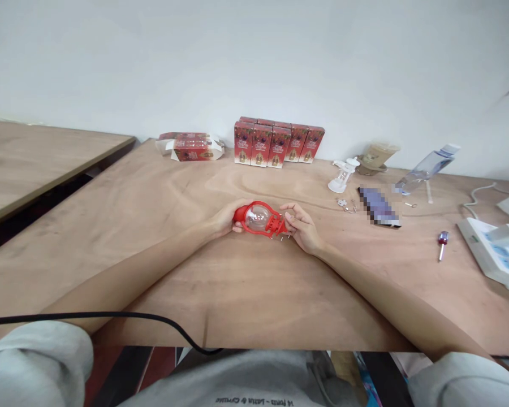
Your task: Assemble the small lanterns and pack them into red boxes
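Observation:
A small red lantern point(257, 217) with a clear globe lies on its side between my hands, just above the wooden table. My left hand point(229, 217) is wrapped round its red base. At the other end, the fingers of my right hand point(302, 226) close on the lantern's narrow red top. Thin wire ends show below that top, close to my right fingers. Whether the right fingers also pinch something small is hidden.
Red printed boxes point(262, 145) stand against the wall, with flattened cartons point(193, 147) to their left. Rightward are a white lantern point(343, 174), a phone point(379, 206), a water bottle point(426, 168), a screwdriver point(443, 243) and a white tray point(487, 254). A black cable point(152, 317) crosses the front edge.

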Action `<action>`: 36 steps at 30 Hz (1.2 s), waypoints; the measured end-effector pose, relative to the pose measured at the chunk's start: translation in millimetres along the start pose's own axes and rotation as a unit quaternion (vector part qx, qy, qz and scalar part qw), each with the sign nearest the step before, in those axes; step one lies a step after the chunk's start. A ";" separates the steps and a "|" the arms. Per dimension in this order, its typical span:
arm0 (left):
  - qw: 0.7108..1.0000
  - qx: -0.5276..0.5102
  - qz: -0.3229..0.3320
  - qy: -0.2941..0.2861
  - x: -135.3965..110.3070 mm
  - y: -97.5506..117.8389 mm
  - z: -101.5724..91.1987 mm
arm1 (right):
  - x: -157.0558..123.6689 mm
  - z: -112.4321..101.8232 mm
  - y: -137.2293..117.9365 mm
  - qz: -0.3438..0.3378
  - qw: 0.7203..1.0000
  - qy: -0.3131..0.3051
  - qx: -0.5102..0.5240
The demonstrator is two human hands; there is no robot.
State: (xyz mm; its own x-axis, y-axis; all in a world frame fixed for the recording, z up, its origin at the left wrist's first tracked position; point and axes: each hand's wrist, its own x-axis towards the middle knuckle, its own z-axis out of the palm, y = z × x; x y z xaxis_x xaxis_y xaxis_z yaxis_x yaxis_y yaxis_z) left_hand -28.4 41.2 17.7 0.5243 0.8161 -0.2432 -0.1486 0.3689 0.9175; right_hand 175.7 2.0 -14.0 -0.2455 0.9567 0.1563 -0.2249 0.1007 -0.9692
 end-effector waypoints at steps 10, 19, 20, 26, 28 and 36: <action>0.997 -0.066 0.014 0.032 -0.5 -2.6 -3.9 | 2.6 8.5 -0.9 0.007 1.000 -0.003 0.015; 0.989 -0.127 0.051 0.051 2.3 -9.0 -3.5 | 5.5 5.9 -1.7 0.003 0.998 0.031 0.048; 0.988 -0.134 0.054 0.060 2.1 -9.0 -3.5 | 5.6 5.0 -2.4 0.007 0.998 0.034 0.046; 0.974 -0.193 0.070 0.095 0.4 -5.0 -4.7 | 7.3 3.0 -2.2 0.003 0.997 0.079 -0.007; 0.974 -0.192 0.075 0.100 0.5 -5.5 -4.3 | 8.9 1.5 -0.1 -0.006 0.993 0.114 -0.034; 0.969 -0.086 0.189 0.135 4.4 -18.3 5.6 | 16.1 -16.0 -0.2 -0.072 0.939 0.322 -0.092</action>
State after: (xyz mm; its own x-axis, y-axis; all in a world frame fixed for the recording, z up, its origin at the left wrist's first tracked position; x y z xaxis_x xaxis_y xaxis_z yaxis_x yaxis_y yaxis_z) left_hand -18.8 35.5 1.6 0.1700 0.9854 0.0054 -0.4366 0.0703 0.8969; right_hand 186.9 21.8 -14.2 0.4101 0.8901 0.1989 -0.0298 0.2310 -0.9725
